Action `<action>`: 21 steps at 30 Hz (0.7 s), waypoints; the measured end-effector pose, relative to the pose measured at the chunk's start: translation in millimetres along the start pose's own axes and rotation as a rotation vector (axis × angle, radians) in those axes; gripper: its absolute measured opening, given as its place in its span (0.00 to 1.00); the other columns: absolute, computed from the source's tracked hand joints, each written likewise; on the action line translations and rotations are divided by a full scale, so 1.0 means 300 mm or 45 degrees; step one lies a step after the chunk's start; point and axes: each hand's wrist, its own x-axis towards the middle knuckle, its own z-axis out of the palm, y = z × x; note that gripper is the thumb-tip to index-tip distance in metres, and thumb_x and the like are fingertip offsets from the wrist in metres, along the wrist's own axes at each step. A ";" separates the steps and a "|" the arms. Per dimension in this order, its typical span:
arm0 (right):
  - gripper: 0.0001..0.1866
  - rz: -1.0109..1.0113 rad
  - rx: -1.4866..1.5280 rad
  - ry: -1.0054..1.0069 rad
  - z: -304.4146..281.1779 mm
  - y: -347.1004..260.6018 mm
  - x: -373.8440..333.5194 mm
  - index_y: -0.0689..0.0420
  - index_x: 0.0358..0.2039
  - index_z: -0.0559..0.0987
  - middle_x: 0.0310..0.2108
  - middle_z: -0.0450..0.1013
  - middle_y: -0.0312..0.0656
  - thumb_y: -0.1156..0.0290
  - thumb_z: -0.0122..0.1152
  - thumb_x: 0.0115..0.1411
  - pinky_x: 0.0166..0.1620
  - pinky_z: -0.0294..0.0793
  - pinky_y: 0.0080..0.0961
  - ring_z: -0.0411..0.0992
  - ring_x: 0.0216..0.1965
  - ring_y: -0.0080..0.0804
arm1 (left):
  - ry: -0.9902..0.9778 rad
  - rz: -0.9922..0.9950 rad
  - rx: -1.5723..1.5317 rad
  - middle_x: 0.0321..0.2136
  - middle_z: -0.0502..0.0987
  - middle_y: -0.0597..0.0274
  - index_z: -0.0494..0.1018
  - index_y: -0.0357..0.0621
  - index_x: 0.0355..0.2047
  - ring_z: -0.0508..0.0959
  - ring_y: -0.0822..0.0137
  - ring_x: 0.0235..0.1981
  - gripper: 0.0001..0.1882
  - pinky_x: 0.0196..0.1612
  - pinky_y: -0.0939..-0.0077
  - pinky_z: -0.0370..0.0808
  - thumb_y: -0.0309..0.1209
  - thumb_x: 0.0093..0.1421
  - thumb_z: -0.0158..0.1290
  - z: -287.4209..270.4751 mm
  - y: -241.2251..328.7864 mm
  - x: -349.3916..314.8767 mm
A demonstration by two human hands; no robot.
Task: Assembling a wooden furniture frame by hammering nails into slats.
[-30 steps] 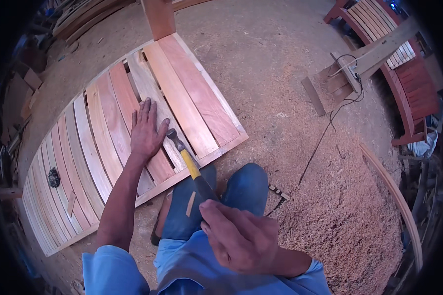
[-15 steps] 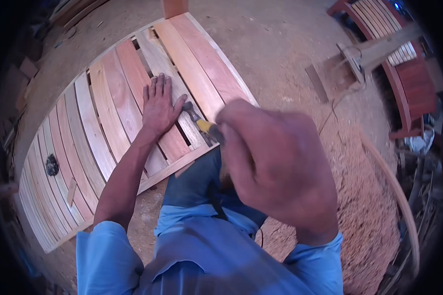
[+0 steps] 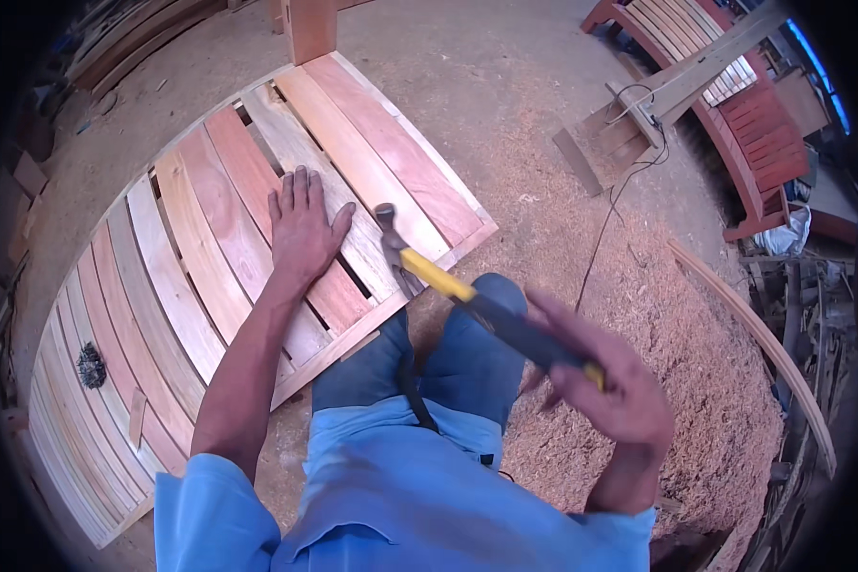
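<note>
My left hand (image 3: 305,229) lies flat on a large slatted wooden panel (image 3: 396,162), its fingers stretched out and its thumb toward the hammer. To the right, my right hand (image 3: 620,386) grips the black end of a claw hammer's handle, somewhat blurred. The claw hammer (image 3: 439,278) has a yellow and black handle and a dark metal head. That head is over the panel's near right edge, beside a pale slat; I cannot tell whether it touches the wood. Pale and reddish slats run side by side, with dark gaps between some of them.
A dark tangled clump (image 3: 91,366) and a small wood strip (image 3: 137,418) lie on the panel's left part. A wooden post (image 3: 312,33) stands at its far corner. Wood shavings (image 3: 582,439) cover the floor at right, near a curved strip (image 3: 758,348). A reddish slatted piece (image 3: 729,133) stands beyond.
My right hand has moved lower and to the right, away from the panel, so the hammer's handle shows nearly whole. The left hand stays flat on the slats. The whole view has shifted slightly.
</note>
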 end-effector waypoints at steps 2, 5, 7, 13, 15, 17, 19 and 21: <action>0.42 0.449 0.557 -0.024 0.051 0.135 -0.103 0.61 0.83 0.62 0.51 0.86 0.51 0.82 0.63 0.70 0.29 0.83 0.25 0.81 0.26 0.27 | -0.025 0.012 -0.019 0.81 0.59 0.38 0.61 0.32 0.80 0.56 0.40 0.83 0.49 0.84 0.35 0.46 0.64 0.77 0.48 -0.002 0.033 0.000; 0.45 0.713 0.705 -0.205 0.145 0.295 -0.098 0.61 0.85 0.58 0.41 0.83 0.45 0.81 0.64 0.71 0.24 0.76 0.22 0.75 0.22 0.22 | 0.002 0.020 0.000 0.81 0.60 0.37 0.61 0.32 0.79 0.56 0.39 0.83 0.49 0.84 0.35 0.47 0.64 0.77 0.48 -0.007 0.031 0.018; 0.44 0.606 0.694 -0.179 0.206 0.333 -0.067 0.61 0.84 0.58 0.38 0.81 0.43 0.81 0.65 0.71 0.23 0.73 0.21 0.74 0.22 0.20 | -0.001 0.010 -0.005 0.81 0.60 0.37 0.61 0.32 0.79 0.56 0.39 0.83 0.50 0.84 0.34 0.47 0.65 0.76 0.48 0.000 0.019 0.018; 0.45 0.291 0.704 0.039 0.328 0.388 -0.059 0.62 0.83 0.61 0.34 0.78 0.39 0.80 0.69 0.69 0.26 0.73 0.19 0.74 0.23 0.19 | -0.052 0.075 -0.036 0.82 0.58 0.39 0.60 0.38 0.81 0.53 0.36 0.84 0.48 0.84 0.34 0.46 0.64 0.76 0.49 -0.023 0.016 0.029; 0.45 0.193 0.616 0.166 0.354 0.435 -0.127 0.63 0.82 0.62 0.35 0.78 0.39 0.79 0.71 0.68 0.28 0.74 0.19 0.75 0.25 0.19 | -0.102 0.339 -0.210 0.85 0.52 0.46 0.61 0.57 0.83 0.46 0.34 0.86 0.46 0.84 0.26 0.40 0.67 0.74 0.50 -0.063 0.017 0.044; 0.44 -0.126 0.537 0.433 0.368 0.488 -0.184 0.63 0.80 0.65 0.36 0.79 0.40 0.78 0.74 0.66 0.33 0.77 0.20 0.77 0.28 0.20 | -0.590 0.564 -0.183 0.87 0.47 0.53 0.61 0.69 0.84 0.39 0.35 0.87 0.49 0.84 0.23 0.33 0.72 0.68 0.55 -0.168 0.021 0.051; 0.42 -0.013 0.739 0.516 0.344 0.475 -0.211 0.62 0.77 0.68 0.38 0.80 0.40 0.78 0.76 0.65 0.35 0.79 0.21 0.78 0.30 0.21 | -0.720 0.565 -0.237 0.88 0.43 0.57 0.62 0.75 0.83 0.32 0.34 0.87 0.59 0.82 0.21 0.27 0.74 0.54 0.68 -0.195 -0.001 0.067; 0.36 0.409 0.570 0.543 0.296 0.475 -0.211 0.61 0.73 0.73 0.35 0.80 0.38 0.76 0.75 0.66 0.33 0.78 0.20 0.77 0.29 0.20 | -0.796 0.556 -0.294 0.88 0.43 0.57 0.64 0.76 0.83 0.29 0.33 0.87 0.64 0.82 0.21 0.25 0.72 0.47 0.75 -0.224 -0.017 0.075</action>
